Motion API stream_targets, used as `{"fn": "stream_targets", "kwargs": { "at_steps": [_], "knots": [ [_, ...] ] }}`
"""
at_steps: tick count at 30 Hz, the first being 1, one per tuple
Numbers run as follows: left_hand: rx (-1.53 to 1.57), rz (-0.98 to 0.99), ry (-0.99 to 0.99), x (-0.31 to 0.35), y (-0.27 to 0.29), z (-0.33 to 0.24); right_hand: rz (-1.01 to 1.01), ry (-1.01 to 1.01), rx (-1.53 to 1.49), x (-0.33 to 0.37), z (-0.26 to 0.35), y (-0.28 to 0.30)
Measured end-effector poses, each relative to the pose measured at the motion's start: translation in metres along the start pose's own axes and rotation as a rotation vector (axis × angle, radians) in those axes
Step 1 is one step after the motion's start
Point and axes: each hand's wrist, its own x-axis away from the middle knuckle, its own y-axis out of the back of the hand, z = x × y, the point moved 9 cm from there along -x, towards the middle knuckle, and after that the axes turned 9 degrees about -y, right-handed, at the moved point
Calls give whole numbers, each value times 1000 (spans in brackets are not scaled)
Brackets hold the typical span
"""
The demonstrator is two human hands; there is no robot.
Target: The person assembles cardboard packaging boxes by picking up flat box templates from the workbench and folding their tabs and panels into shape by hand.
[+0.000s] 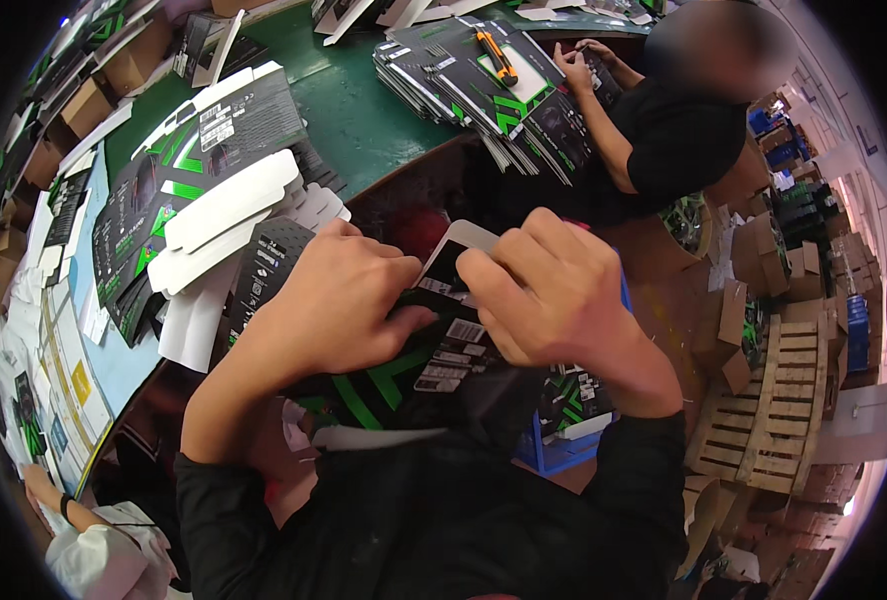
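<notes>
A black printed cardboard box (446,366) with green stripes and white label panels lies across my lap, close to my body. One of its end flaps, with a pale rounded tip (461,238), stands up between my hands. My left hand (349,295) is closed at the flap's left side, its thumb pointing right. On the other side, my right hand (552,290) has curled fingers gripping the flap's right edge. My palms and wrists hide part of the box.
Flat printed cartons (234,130) are piled on the green table (349,110). Across it, a person in black (689,135) handles another stack (464,75) with an orange cutter (497,58) on it. A blue crate (554,455), a wooden pallet (764,400) and brown boxes stand right.
</notes>
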Motion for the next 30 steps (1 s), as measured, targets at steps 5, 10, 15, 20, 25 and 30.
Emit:
{"fn": "stream_targets", "kwargs": {
  "at_steps": [5, 10, 15, 20, 25, 30],
  "knots": [
    [147, -104, -63, -4, -9, -7, -178, 99, 12, 29, -11, -14],
    [411, -125, -66, -9, -48, 1, -86, 44, -265, 46, -23, -20],
    [581, -95, -68, -20, -88, 5, -24, -7, -330, 72, -37, -27],
    [582, -23, -26, -33, -107, -2, 111, -114, -330, 91, -51, -38],
    [502, -17, -19, -48, -109, -4, 159, -320, -321, 106, -70, -40],
    [495, 2, -22, -56, -115, 1, 79, -375, -215, 107, -73, -33]
  ]
}}
